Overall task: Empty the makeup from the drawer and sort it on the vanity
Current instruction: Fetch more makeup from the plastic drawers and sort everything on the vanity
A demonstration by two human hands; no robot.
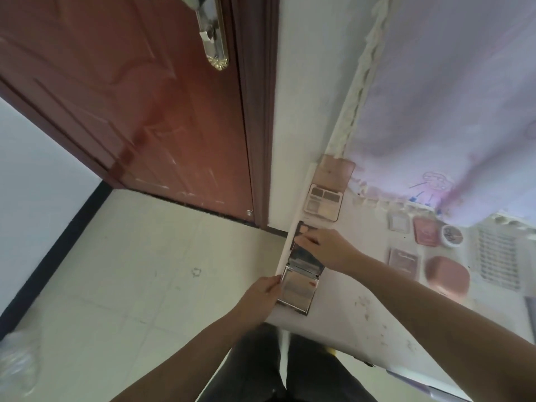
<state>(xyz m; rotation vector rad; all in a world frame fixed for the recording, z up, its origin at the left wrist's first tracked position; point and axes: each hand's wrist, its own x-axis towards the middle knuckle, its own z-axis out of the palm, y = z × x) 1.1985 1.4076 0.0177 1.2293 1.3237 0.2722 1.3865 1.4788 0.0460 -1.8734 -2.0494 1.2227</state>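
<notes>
A white tabletop [342,303] stands beside a red-brown door [162,111]. Makeup lies on it in small groups.

At the left edge of the tabletop lies an open silver palette [298,288]. Its mirror lid is flipped up. The left hand [261,294] holds the near corner of this palette with curled fingers. The right hand [327,248] reaches over the far end of it, and its fingers press on a dark palette [303,227] with peach colour inside. I cannot tell if these fingers are pinching it or only touching it. The two hands are apart.

Just past the dark palette lies an open eyeshadow palette [323,203]. It has brown and pale squares of colour inside, and its pink lid [336,172] is folded back.

Further right sit closed cases: a small pale square case [398,223], a pink square case [426,230], a little round white jar [452,235], a mauve square case [403,261] and a big rounded pink case [446,275]. A white basket [497,256] sits beside them.

A pale purple cloth [449,97] with a lace edge hangs behind.
</notes>
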